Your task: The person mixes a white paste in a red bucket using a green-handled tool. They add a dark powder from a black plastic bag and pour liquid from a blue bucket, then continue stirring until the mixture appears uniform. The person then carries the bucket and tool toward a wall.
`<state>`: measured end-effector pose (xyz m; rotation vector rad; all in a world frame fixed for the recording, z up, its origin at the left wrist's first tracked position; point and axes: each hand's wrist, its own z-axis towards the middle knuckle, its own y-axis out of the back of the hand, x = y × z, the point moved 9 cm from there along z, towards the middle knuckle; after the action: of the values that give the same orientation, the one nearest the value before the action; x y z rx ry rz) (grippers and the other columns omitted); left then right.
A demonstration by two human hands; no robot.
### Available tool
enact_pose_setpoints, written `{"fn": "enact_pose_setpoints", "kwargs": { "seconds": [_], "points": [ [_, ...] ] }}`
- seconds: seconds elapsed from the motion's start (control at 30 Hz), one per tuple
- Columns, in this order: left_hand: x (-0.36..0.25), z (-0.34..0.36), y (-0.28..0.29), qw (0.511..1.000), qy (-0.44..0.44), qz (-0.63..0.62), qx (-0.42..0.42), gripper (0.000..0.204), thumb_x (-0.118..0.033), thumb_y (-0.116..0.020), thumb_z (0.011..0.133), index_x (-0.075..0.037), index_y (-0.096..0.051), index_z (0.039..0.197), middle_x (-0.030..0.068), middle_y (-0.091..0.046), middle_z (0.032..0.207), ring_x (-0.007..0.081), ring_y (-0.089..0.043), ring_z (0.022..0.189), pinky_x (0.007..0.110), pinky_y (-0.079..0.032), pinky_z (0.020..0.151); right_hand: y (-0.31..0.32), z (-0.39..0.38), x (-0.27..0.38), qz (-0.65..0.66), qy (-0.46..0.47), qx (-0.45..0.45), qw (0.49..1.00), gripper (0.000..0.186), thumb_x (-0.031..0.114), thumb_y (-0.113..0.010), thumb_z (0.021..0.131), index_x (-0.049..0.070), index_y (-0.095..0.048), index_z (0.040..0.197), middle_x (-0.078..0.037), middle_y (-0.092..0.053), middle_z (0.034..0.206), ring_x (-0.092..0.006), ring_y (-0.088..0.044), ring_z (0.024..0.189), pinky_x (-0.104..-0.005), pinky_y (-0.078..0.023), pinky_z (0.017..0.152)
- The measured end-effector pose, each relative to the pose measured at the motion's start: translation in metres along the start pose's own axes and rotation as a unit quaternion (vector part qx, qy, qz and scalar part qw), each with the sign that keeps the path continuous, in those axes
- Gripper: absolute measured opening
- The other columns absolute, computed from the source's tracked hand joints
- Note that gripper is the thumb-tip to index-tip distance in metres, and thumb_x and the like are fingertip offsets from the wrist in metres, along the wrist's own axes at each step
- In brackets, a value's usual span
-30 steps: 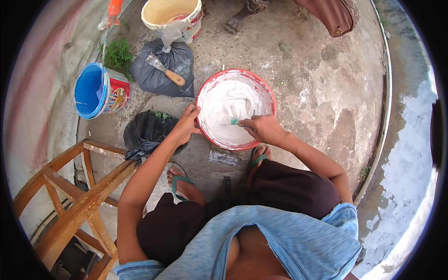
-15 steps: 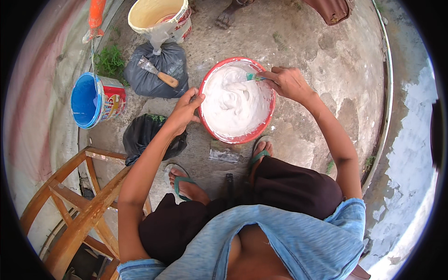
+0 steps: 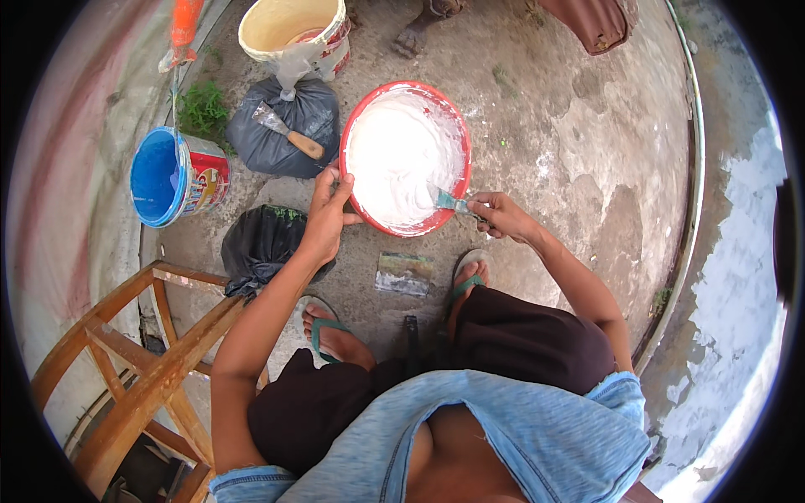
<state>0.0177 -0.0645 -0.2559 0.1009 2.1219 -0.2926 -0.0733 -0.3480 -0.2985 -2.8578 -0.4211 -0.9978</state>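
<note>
A round red tub (image 3: 464,142) of white paste stands on the concrete before me. My left hand (image 3: 331,205) grips its left side, thumb near the rim. My right hand (image 3: 496,214) is closed on a green putty knife (image 3: 449,201), whose blade reaches into the paste at the lower right. A second scraper (image 3: 302,144), with a wooden handle, lies on a tied dark plastic bag (image 3: 260,138) left of the tub. A flat rectangular piece (image 3: 402,272) lies on the floor below the tub.
A blue-lined bucket (image 3: 155,176) and black bag (image 3: 256,247) are at left, a cream bucket (image 3: 289,21) behind. A wooden frame (image 3: 126,352) stands lower left. At the top are an orange object (image 3: 186,21), a dark foot-like shape (image 3: 419,33) and something brown (image 3: 587,21).
The tub, with my left hand on it, has shifted away from my body. My right hand swung the putty knife up to the upper right, then down to the tub's lower right.
</note>
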Motion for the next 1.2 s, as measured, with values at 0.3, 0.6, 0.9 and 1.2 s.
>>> {"fn": "enact_pose_setpoints", "kwargs": {
  "seconds": [0.3,0.6,0.9,1.2],
  "points": [
    [0.039,0.002,0.009,0.992,0.064,-0.105,0.028,0.036,-0.034,-0.044,0.105,-0.01,-0.046,0.131,0.0065,-0.051,0.132,0.0215,-0.049,0.126,0.05,-0.051,0.096,-0.012,-0.034,0.088,-0.353,0.197,-0.097,0.909,0.022,0.021,-0.064,0.091,0.006,-0.069,0.106,-0.014,-0.062,0.062,-0.0251,-0.06,0.054,-0.0379,-0.048,0.056],
    [0.089,-0.019,0.012,0.98,0.133,-0.147,-0.009,0.063,-0.033,-0.037,0.106,-0.005,-0.007,0.153,0.0133,-0.028,0.153,0.0304,-0.041,0.134,0.051,-0.041,0.108,-0.019,-0.014,0.119,-0.553,0.262,-0.188,0.768,0.019,0.025,-0.066,0.087,0.015,-0.07,0.102,-0.013,-0.067,0.07,-0.0334,-0.067,0.066,-0.0441,-0.052,0.057],
    [0.11,-0.04,-0.017,0.961,0.181,-0.155,0.142,0.06,-0.027,-0.038,0.106,-0.003,-0.008,0.153,0.015,-0.03,0.152,0.032,-0.041,0.136,0.045,-0.038,0.112,-0.052,0.009,0.119,-0.557,0.343,-0.208,0.727,0.021,0.026,-0.064,0.089,0.017,-0.069,0.107,-0.011,-0.065,0.068,-0.03,-0.065,0.061,-0.0423,-0.05,0.054],
    [-0.006,-0.089,0.008,0.888,0.026,0.356,0.288,0.051,-0.037,-0.051,0.101,-0.003,-0.046,0.138,0.0229,-0.06,0.126,0.0285,-0.062,0.114,0.037,-0.051,0.094,-0.028,-0.043,0.093,-0.626,0.276,-0.094,0.723,0.02,0.018,-0.068,0.084,0.009,-0.066,0.102,-0.013,-0.065,0.083,-0.0322,-0.066,0.073,-0.0421,-0.053,0.062]
  ]
}}
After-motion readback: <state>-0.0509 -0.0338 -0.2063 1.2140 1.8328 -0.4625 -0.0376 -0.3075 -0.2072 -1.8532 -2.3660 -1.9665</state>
